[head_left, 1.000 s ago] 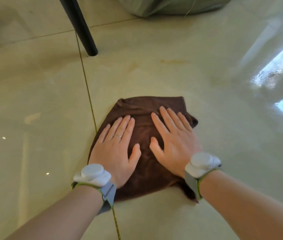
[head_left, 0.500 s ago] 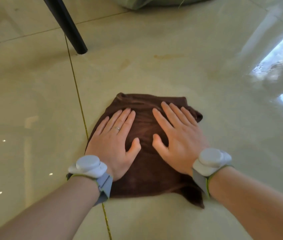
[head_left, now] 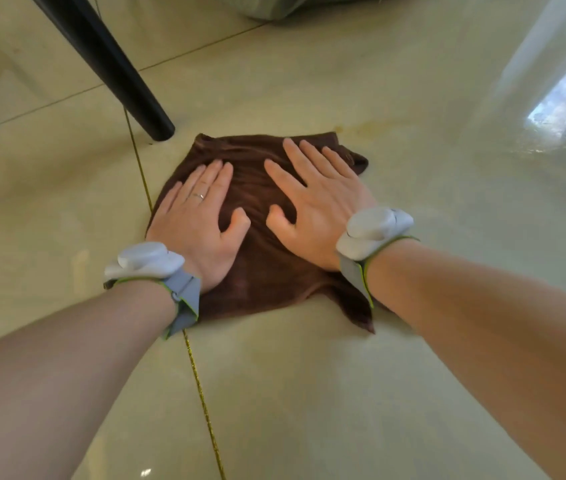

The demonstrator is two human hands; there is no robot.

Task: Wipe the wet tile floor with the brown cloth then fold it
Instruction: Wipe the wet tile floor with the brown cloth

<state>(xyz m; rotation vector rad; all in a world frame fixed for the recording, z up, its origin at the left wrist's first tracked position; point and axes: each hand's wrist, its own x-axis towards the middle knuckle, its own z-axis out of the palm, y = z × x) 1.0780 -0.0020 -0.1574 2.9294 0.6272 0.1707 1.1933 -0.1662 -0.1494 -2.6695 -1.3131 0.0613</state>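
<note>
The brown cloth (head_left: 260, 271) is pressed flat on the tile floor (head_left: 343, 393) by the left hand (head_left: 198, 223) and right hand (head_left: 319, 209), fingers straight and slightly spread; the floor's wetness is apparently confined to the glare at right.

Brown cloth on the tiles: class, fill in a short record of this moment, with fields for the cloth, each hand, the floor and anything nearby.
cloth: brown cloth spread flat on the floor, not folded up
left hand: left hand pressed flat on the cloth, fingers straight
right hand: right hand pressed flat beside it, fingers spread
floor: tile floor glossy, gold grout line running under the cloth
nearby: black furniture leg just beyond the cloth
</note>
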